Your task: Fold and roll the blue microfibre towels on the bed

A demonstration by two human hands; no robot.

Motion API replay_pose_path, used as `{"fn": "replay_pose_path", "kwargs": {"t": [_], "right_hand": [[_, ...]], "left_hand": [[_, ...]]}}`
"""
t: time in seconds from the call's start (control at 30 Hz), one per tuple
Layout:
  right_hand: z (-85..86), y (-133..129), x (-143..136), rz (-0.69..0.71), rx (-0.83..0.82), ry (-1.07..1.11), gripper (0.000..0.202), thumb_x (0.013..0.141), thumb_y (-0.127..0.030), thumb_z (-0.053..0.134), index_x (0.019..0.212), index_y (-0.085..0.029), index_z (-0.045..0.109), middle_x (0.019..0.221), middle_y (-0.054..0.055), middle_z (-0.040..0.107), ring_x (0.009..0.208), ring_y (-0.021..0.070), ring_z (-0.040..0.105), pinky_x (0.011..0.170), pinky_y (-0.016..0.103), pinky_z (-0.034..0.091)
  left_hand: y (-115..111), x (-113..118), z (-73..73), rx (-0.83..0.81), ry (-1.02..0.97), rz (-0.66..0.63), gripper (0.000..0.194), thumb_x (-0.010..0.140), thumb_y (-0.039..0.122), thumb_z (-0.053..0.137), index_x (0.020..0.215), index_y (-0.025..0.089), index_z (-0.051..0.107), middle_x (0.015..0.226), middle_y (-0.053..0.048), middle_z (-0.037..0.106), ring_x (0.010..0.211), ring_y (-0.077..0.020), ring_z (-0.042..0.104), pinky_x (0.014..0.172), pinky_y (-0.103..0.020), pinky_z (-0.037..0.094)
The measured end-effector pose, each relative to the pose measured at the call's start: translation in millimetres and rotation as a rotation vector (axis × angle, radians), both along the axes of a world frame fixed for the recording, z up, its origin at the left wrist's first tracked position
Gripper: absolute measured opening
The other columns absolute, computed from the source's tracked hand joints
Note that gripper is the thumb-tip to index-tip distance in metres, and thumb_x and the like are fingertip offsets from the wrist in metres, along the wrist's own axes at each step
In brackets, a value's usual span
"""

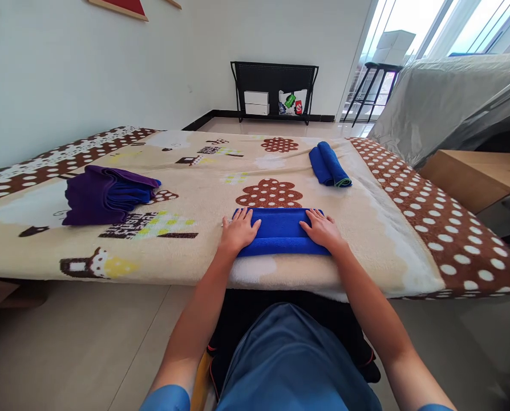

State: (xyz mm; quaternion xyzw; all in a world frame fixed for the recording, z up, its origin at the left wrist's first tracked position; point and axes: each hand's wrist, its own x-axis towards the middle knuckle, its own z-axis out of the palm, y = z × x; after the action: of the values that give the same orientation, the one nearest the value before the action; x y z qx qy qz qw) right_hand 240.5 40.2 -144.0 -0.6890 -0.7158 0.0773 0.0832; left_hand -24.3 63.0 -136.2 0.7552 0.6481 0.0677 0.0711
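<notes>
Right in front of me a blue towel (pixel 280 231) lies folded into a flat strip, with a thicker fold along its near edge. My left hand (pixel 239 230) presses flat on its left end, fingers spread. On the right end rests my right hand (pixel 322 228), also flat with the fingers apart. Farther back on the right sits a rolled blue towel (pixel 330 164) with a green edge. Over to the left is a loose pile of purple and blue towels (pixel 105 197).
Everything lies on a bed covered by a patterned blanket (pixel 212 245) with a brown dotted border. Beyond it stands a black rack (pixel 274 77) against the wall. A plastic-covered piece of furniture (pixel 443 97) and a cardboard-coloured box (pixel 473 174) are at the right.
</notes>
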Motion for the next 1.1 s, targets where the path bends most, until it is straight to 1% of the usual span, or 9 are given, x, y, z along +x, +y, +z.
{"fn": "replay_pose_path", "kwargs": {"t": [0.1,0.23,0.33,0.43,0.57,0.7,0.83,0.93,1.1], "right_hand": [[-5.4,1,0,-0.101,0.034,-0.002,0.061,0.102,-0.049,0.037,0.148,-0.01,0.045,0.157,0.017,0.037,0.149,0.0299,0.032,0.12,0.058,0.023],[-1.0,0,0,-0.175,0.095,-0.008,0.055,0.101,-0.044,0.042,0.136,-0.005,0.056,0.15,0.021,0.046,0.142,0.0315,0.041,0.119,0.054,0.025],[7.7,-14,5,-0.12,0.244,0.03,0.046,0.102,-0.037,0.039,0.132,-0.01,0.06,0.149,0.014,0.049,0.141,0.0221,0.043,0.121,0.041,0.026],[8.9,-44,17,0.056,0.484,0.136,0.041,0.103,-0.035,0.036,0.126,-0.017,0.065,0.146,0.006,0.054,0.137,0.0163,0.046,0.117,0.033,0.032],[-8.0,-89,39,0.312,0.479,0.143,0.037,0.103,-0.03,0.038,0.127,-0.022,0.066,0.138,0.002,0.061,0.128,0.0159,0.053,0.111,0.034,0.039],[-28.2,-108,50,0.395,0.499,0.116,0.045,0.1,-0.024,0.043,0.143,-0.022,0.052,0.144,0.004,0.056,0.132,0.0176,0.052,0.113,0.038,0.037],[-36.4,-102,39,0.308,0.586,0.096,0.048,0.091,-0.018,0.051,0.138,-0.019,0.055,0.139,0.006,0.06,0.127,0.0209,0.055,0.113,0.042,0.033],[-33.4,-93,26,0.201,0.623,0.096,0.039,0.086,-0.012,0.052,0.122,-0.019,0.064,0.123,0.004,0.069,0.115,0.0199,0.061,0.11,0.043,0.031],[-16.3,-91,25,0.21,0.591,0.096,0.028,0.081,-0.012,0.056,0.104,-0.021,0.07,0.102,0.001,0.073,0.101,0.0185,0.062,0.108,0.042,0.03]], "left_hand": [[-3,1,-2.9,0.032,0.017,0.095,0.063,0.1,0.052,0.031,0.151,0.017,0.043,0.161,-0.016,0.033,0.151,-0.0301,0.03,0.121,-0.065,0.014],[-8,3,1.0,0.143,-0.018,0.089,0.054,0.101,0.046,0.036,0.138,0.012,0.056,0.152,-0.02,0.047,0.144,-0.0312,0.042,0.12,-0.064,0.017],[-25,-3,9.2,0.369,-0.126,-0.063,0.041,0.102,0.036,0.036,0.125,0.017,0.064,0.141,-0.014,0.06,0.133,-0.0255,0.053,0.121,-0.055,0.022],[-56,-20,11.8,0.551,-0.175,-0.306,0.034,0.102,0.029,0.039,0.122,0.02,0.066,0.13,-0.009,0.067,0.125,-0.0214,0.057,0.113,-0.041,0.035],[-98,-45,-1.7,0.49,-0.055,-0.536,0.038,0.096,0.016,0.045,0.13,0.019,0.061,0.129,-0.008,0.067,0.119,-0.0239,0.058,0.106,-0.04,0.041],[-112,-48,-17.0,0.489,-0.074,-0.441,0.055,0.087,0.003,0.044,0.14,0.015,0.051,0.141,-0.011,0.059,0.128,-0.0243,0.052,0.11,-0.041,0.037],[-101,-33,-18.3,0.484,-0.081,-0.343,0.048,0.083,0.002,0.048,0.129,0.015,0.057,0.129,-0.011,0.065,0.123,-0.0256,0.056,0.106,-0.043,0.037],[-88,-25,-14.1,0.482,-0.061,-0.319,0.044,0.082,0.002,0.049,0.122,0.016,0.061,0.121,-0.01,0.069,0.116,-0.027,0.059,0.1,-0.044,0.039],[-88,-26,-4.0,0.519,-0.007,-0.306,0.036,0.083,0.003,0.049,0.114,0.015,0.064,0.109,-0.01,0.071,0.106,-0.0275,0.062,0.094,-0.043,0.04]]}}
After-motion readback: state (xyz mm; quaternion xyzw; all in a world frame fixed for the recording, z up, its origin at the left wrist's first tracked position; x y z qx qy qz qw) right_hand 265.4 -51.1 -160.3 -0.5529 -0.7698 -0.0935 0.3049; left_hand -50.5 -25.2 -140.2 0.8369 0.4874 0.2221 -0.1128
